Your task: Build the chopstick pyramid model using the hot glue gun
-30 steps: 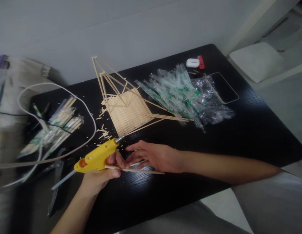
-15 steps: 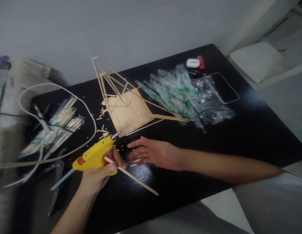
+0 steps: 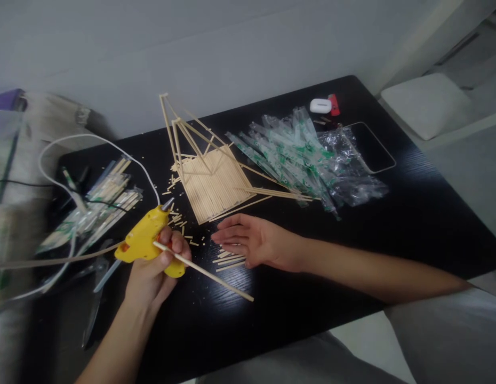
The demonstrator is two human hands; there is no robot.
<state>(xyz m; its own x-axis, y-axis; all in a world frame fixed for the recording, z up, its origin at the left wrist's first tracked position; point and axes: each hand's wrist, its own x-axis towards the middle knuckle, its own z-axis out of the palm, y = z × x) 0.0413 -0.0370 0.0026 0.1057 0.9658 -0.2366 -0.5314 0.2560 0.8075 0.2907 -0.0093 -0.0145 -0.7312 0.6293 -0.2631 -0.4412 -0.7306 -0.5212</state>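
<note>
My left hand (image 3: 160, 266) is closed around a yellow glue gun (image 3: 146, 240) and also pins a long wooden stick (image 3: 216, 278) against it; the stick slants down to the right over the black table (image 3: 312, 298). The gun's metal nozzle points up toward a flat panel of glued sticks (image 3: 214, 184) with a thin stick frame (image 3: 180, 128) rising from it. My right hand (image 3: 248, 240) lies open, palm turned left, fingers stretched out just above a few loose cut sticks (image 3: 230, 261).
Short stick offcuts (image 3: 178, 221) litter the table near the panel. Empty clear and green wrappers (image 3: 308, 154) pile at the right, wrapped chopsticks (image 3: 100, 205) at the left. A white cable (image 3: 92, 144) loops left. A white case (image 3: 320, 105) and a phone (image 3: 370, 146) lie far right.
My left hand has carried the glue gun and stick leftward and up, the stick tilting from level to slanted. My right hand let go of the stick and opened, shifting slightly toward the panel.
</note>
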